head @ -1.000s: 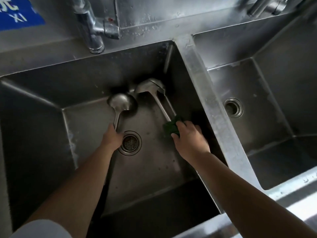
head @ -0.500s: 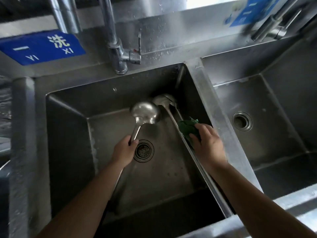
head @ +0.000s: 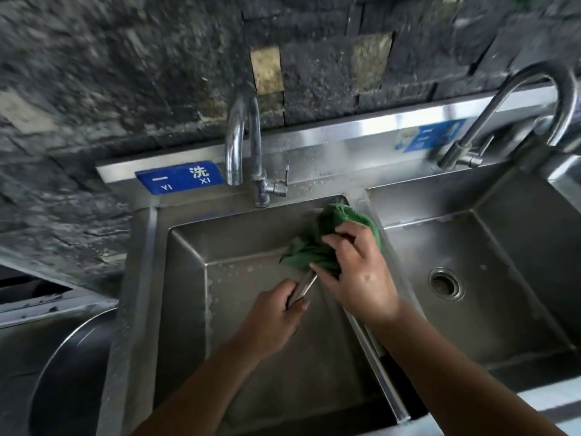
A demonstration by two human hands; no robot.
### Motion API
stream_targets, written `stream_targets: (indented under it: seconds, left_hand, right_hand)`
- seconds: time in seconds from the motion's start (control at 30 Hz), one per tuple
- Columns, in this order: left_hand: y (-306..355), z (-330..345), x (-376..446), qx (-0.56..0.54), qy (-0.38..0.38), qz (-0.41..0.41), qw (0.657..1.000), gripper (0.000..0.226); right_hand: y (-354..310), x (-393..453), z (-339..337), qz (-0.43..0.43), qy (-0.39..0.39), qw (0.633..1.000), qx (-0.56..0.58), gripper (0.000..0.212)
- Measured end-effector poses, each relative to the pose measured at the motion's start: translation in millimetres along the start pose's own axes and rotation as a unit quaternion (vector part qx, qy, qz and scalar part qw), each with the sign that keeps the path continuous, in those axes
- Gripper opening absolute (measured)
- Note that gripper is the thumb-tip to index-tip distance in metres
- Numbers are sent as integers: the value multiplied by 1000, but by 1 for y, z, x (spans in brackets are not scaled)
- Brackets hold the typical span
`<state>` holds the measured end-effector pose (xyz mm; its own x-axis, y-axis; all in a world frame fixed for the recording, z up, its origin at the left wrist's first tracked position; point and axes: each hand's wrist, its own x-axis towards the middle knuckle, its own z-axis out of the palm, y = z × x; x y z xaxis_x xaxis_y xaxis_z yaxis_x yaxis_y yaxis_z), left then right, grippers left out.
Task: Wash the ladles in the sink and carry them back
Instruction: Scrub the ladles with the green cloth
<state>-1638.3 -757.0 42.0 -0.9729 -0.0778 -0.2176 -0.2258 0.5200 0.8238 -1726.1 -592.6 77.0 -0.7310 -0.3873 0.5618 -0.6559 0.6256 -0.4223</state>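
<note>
Scrubbing step was in hand: the left hand (head: 270, 322) gripped the ladle (head: 303, 286) by its steel handle over the left sink (head: 185, 278), while the right hand (head: 355, 272) clutched a green cloth (head: 317, 243) bunched over the bowl end, hiding it. Judged next: rinsing under the faucet (head: 243, 146). A second handle (head: 374, 360) lay along the divider.

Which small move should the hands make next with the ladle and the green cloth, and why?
Probably rub the green cloth around the ladle's bowl. The left hand grips the ladle handle, and the right hand holds the cloth bunched over the bowl end above the left basin, so scrubbing seems just set up.
</note>
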Motion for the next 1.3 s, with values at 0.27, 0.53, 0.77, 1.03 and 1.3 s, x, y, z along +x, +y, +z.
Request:
stream_targets:
  seconds: [0.27, 0.53, 0.77, 1.03, 1.3]
  left_hand:
    - [45, -11, -32, 68, 70, 79, 992, 14]
    - [58, -28, -45, 142, 63, 117, 981, 21]
    - [56, -43, -55, 223, 30, 134, 965, 24]
    - [48, -53, -81, 84, -14, 109, 990, 31]
    - [52, -55, -72, 89, -48, 46, 994, 37]
  right_hand:
    - [-21, 20, -38, -61, -107, 983, -133, 49]
    - [-20, 40, -61, 127, -168, 977, -25, 86]
    - [-23, 53, -67, 239, -212, 939, 128, 58]
    - [-11, 41, -76, 482, -158, 709, 490, 49]
    - [-53, 4, -75, 487, 34, 522, 699, 52]
